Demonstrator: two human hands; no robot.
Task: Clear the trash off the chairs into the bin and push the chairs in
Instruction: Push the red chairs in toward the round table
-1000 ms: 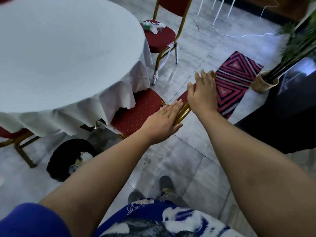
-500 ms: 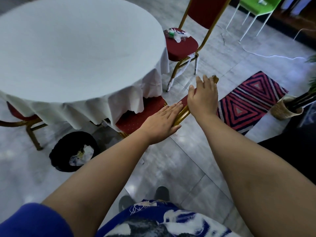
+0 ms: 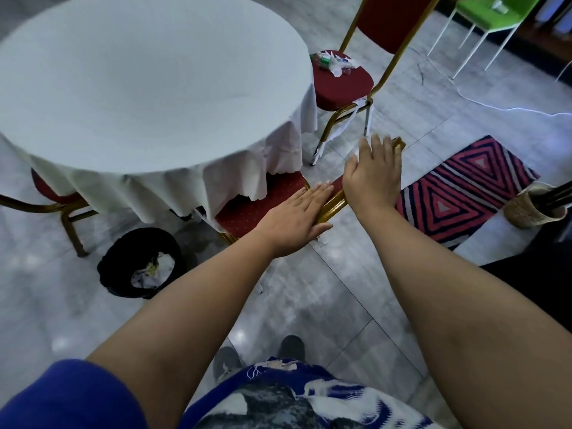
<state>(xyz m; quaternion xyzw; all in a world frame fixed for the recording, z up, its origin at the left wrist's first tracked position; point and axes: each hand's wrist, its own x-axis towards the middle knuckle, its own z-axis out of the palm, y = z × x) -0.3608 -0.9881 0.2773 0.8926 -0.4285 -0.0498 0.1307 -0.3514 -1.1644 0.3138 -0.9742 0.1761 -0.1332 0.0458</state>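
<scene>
Chair (image 3: 247, 212) half under tablecloth (image 3: 154, 103), left hand (image 3: 294, 218) flat on backrest (image 3: 331, 209), right hand (image 3: 374, 174) flat, fingertips (image 3: 376, 142) blurred

One head-worn camera looks forward and steeply down, close above the chair (image 3: 253, 212) and round table (image 3: 139, 88).

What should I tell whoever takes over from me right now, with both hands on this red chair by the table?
Left hand: flat, pressing on the gold back rail of the near chair.
Right hand: laid over the same rail further along, fingers blurred.
Near chair: no trash on the visible seat, which sits partly under the tablecloth.
Far chair: pulled out from the table, trash on its seat.
Bin: on the floor left of the near chair, partly filled.
Left to do: push the near chair fully in, bin the far chair's trash, then push that chair in.
</scene>
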